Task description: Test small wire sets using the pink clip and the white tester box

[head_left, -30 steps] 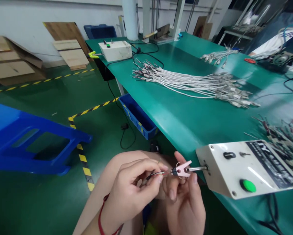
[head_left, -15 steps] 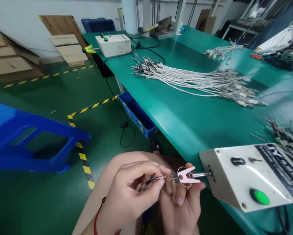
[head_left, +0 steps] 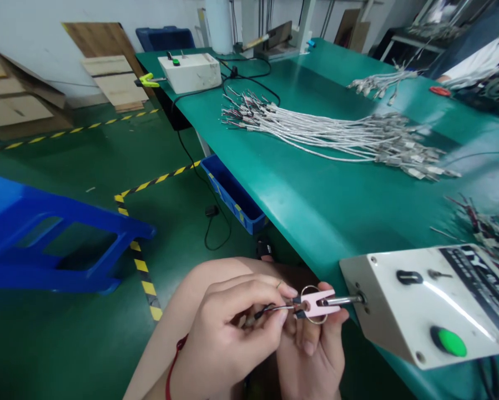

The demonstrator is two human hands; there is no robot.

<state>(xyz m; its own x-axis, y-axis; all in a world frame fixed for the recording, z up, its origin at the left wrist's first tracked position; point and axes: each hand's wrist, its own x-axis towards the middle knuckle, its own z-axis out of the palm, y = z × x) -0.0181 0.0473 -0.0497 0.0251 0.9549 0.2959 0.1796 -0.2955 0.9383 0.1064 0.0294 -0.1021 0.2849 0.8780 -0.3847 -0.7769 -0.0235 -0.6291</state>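
Note:
My left hand (head_left: pixel 241 316) pinches the thin wires (head_left: pixel 276 308) of a cable, dark and light strands among them, between thumb and forefinger. Their tips reach the black-tipped jaws of a small pink clip (head_left: pixel 316 304), which stand apart. Thumb and finger of my right hand (head_left: pixel 316 344) press the clip's handles together from both sides. A wire ring circles the clip. A metal shaft (head_left: pixel 341 300) joins the clip to a white box (head_left: pixel 399 311) with a green button, a black knob and a toggle switch. Most of the cable is hidden inside my left hand.
On the green table (head_left: pixel 316 205) lies a long bundle of white cables (head_left: pixel 324 130), with more wire ends (head_left: pixel 482 222) behind the box. A second white box (head_left: pixel 191 72) stands at the far left corner. A blue bin (head_left: pixel 232 194) sits below the edge; a blue stool (head_left: pixel 58 233) is left.
My left hand has shifted slightly right, bringing the wire tips closer to the clip. The clip's handles are pressed closer together and its jaws have parted.

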